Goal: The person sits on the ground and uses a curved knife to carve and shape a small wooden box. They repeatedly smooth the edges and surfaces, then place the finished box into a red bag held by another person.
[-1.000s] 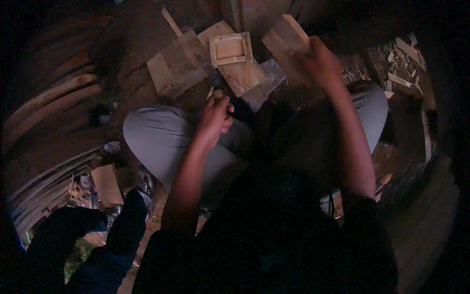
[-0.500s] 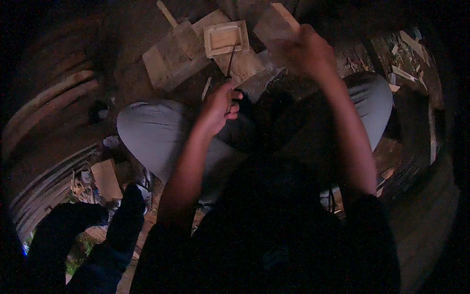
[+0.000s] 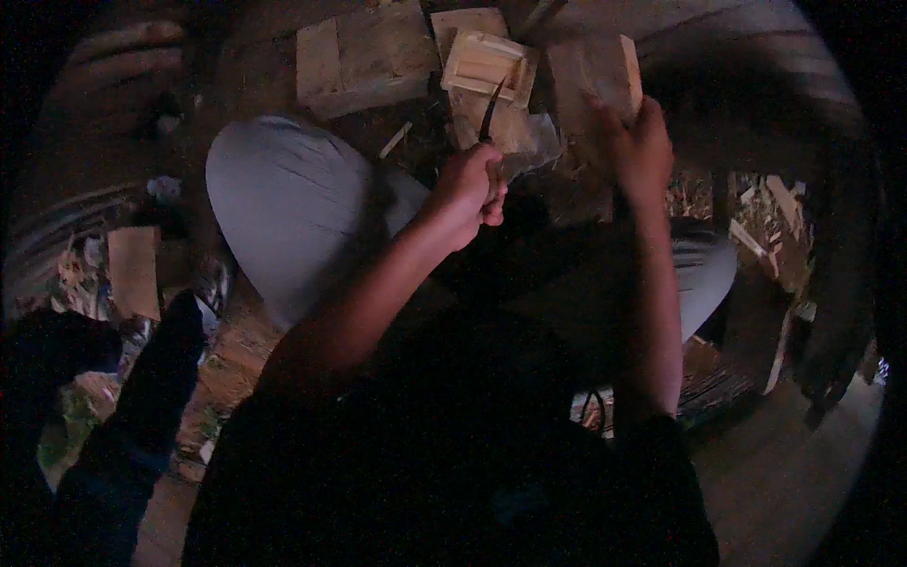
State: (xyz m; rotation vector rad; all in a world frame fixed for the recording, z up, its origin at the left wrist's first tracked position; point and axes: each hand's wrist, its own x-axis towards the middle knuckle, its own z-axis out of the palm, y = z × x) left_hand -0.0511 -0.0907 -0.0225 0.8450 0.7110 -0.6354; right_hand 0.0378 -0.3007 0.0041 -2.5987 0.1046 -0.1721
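Observation:
My left hand (image 3: 470, 194) is closed around a slim dark chisel-like tool (image 3: 490, 115), its handle hidden in the fist. The thin tip points away from me and meets the lower right part of a small square wooden piece (image 3: 484, 68). That piece has a raised rim around a recessed middle. It lies tilted on a larger wooden block (image 3: 491, 123). To its right, my right hand (image 3: 644, 151) is closed on a squarish wooden block (image 3: 595, 80), gripping its near right side. Dim light and blur hide some of those fingers.
More wooden blocks (image 3: 364, 57) lie at the back left. My bent knees in grey trousers (image 3: 283, 198) flank the work. Wood scraps (image 3: 751, 236) and shavings litter the right. At lower left are another person's dark-clothed legs (image 3: 132, 444) and a small board (image 3: 134, 271).
The view has shifted. My right hand has brought its block lower, nearer the right side of the square piece. The square piece is turned somewhat, with the tool's tip still at it.

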